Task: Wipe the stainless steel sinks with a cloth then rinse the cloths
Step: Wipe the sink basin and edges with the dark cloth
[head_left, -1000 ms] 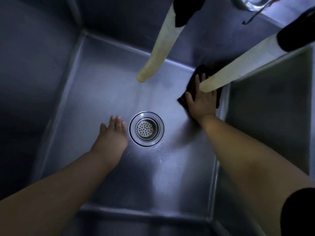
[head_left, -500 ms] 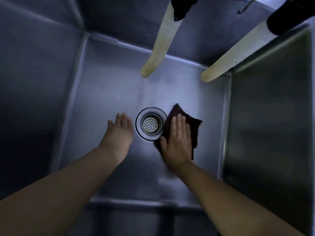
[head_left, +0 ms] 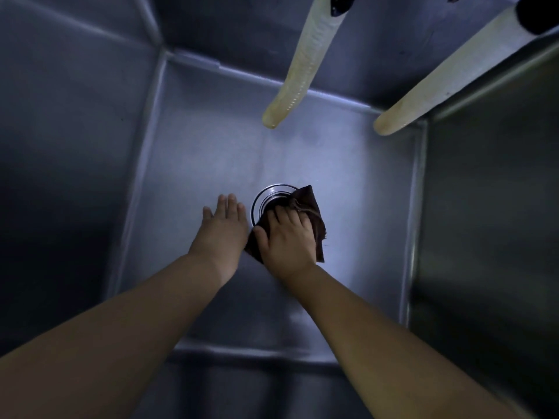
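The head view looks straight down into a deep steel sink (head_left: 187, 152), dimly lit, with the brightest patch on its floor around the drain (head_left: 266, 196). Both bare forearms reach in from the bottom of the frame.

The right hand (head_left: 287, 237) lies palm down on a dark brown cloth (head_left: 311, 207), its fingers bent and bunching the fabric against the sink floor (a loose cord or frayed edge shows just past the fingertips). The cloth covers the right and lower part of the drain, so only the drain's left and upper rim shows as a bright ring. One corner of the cloth sticks out beyond the fingers, another pokes out to the left under the thumb, and its right edge hangs free beside the hand.

The left hand (head_left: 222, 228) rests flat on the sink floor just left of the drain, fingers straight and close together, holding nothing. Its thumb side sits very near the cloth's left corner; whether they touch cannot be told.

Two pale, yellowed hoses hang down from the top edge above the sink floor: the left hose (head_left: 299, 74) ends over the far middle of the basin, the right hose (head_left: 447, 83) near the far right corner. Each has a dark fitting at its top.
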A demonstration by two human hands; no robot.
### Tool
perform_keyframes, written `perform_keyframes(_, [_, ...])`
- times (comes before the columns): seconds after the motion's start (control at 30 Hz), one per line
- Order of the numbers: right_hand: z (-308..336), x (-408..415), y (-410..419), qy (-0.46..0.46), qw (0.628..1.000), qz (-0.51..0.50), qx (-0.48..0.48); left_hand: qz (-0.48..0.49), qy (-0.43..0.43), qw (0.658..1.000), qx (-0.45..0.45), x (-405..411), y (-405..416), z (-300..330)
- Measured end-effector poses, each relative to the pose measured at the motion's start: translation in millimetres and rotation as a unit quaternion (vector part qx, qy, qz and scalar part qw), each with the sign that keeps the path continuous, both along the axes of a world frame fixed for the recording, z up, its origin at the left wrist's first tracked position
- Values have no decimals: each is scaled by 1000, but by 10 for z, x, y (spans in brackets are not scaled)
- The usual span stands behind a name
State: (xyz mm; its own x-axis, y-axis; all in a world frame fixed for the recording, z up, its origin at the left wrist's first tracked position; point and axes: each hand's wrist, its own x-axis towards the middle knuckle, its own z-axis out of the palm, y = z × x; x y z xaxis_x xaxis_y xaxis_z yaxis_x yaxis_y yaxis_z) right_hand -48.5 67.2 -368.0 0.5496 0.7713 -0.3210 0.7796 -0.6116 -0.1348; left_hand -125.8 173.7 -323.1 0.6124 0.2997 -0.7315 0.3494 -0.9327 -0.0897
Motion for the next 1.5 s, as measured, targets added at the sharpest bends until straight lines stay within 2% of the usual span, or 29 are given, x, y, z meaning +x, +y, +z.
perform_keyframes(0.27, [64, 251, -86, 47, 994, 100, 8, -3, -27, 1000, 15, -26, -40, 70])
perform_keyframes(0.37, [71, 240, -123, 28, 993, 111, 10, -96, -62, 993, 31, -5, -64, 85])
perform_keyframes(0.43, [69, 237, -134, 12, 992, 122, 13, -137, -49, 989, 12, 74, -32, 85])
perform_keyframes(0.53, [79, 261, -167, 3, 988, 150, 26, -121, -22, 992, -9, 181, 38, 83])
perform_keyframes(0.67, [122, 357, -183, 20, 978, 208, -14, -62, -42, 995, -63, 206, 63, 61])
perform_keyframes(0.8, [180, 399, -138, -14, 968, 239, -69, -61, -59, 995, -57, 200, 63, 23])
perform_keyframes(0.97, [192, 334, -124, -59, 966, 226, -112, -76, -46, 995, -49, 180, 76, -17])
perform_keyframes(1.13, [179, 285, -56, -18, 990, 136, -29, -84, -32, 995, -39, 203, 96, -15])
perform_keyframes(1.27, [103, 333, -149, 36, 995, 87, 36, -82, -37, 995, -45, 208, 110, -10])
perform_keyframes(1.5, [81, 260, -153, 32, 995, 95, 20, -76, -31, 996, -47, 218, 115, -7])
